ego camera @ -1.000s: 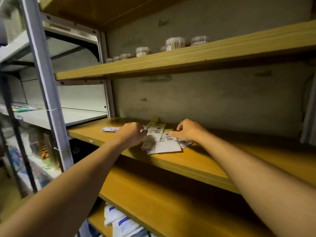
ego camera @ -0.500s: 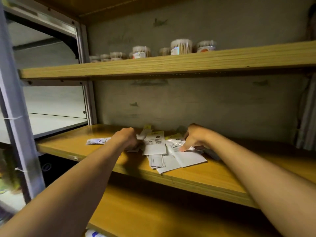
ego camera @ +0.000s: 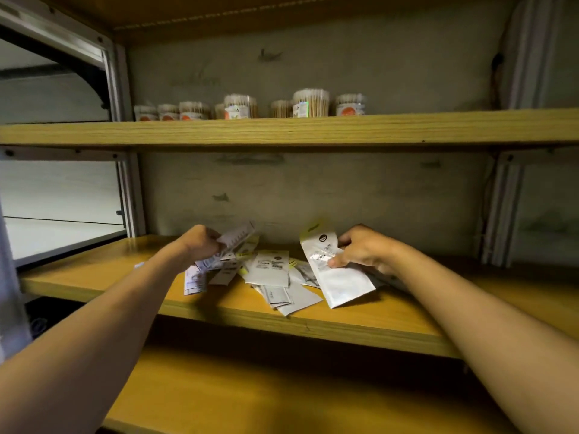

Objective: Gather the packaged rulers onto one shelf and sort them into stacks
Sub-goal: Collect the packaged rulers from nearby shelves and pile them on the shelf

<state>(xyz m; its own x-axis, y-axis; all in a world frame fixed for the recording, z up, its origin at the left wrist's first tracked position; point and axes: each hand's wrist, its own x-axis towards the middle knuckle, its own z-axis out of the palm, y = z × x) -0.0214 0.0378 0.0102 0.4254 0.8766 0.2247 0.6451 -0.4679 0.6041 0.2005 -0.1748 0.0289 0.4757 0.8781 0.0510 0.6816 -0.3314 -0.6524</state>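
Observation:
A loose pile of white ruler packets (ego camera: 272,270) lies on the middle wooden shelf (ego camera: 360,324), against the back wall. My left hand (ego camera: 200,242) grips a bundle of narrow ruler packets (ego camera: 233,242), lifted off the shelf and tilted up to the right. My right hand (ego camera: 365,249) pinches a larger white packet with a yellow header (ego camera: 332,270), thumb on its face, its lower end hanging just above the shelf. More packets lie spread under and between both hands.
The upper shelf (ego camera: 313,130) carries several tubs of cotton swabs (ego camera: 310,103). A lower wooden shelf (ego camera: 250,396) runs below. Grey metal uprights (ego camera: 130,195) frame the unit on the left, and another upright (ego camera: 501,211) stands on the right.
The camera view has risen and come closer. My left hand has lifted a bundle of narrow packets off the pile. My right hand has picked up the large packet and tilted it upright.

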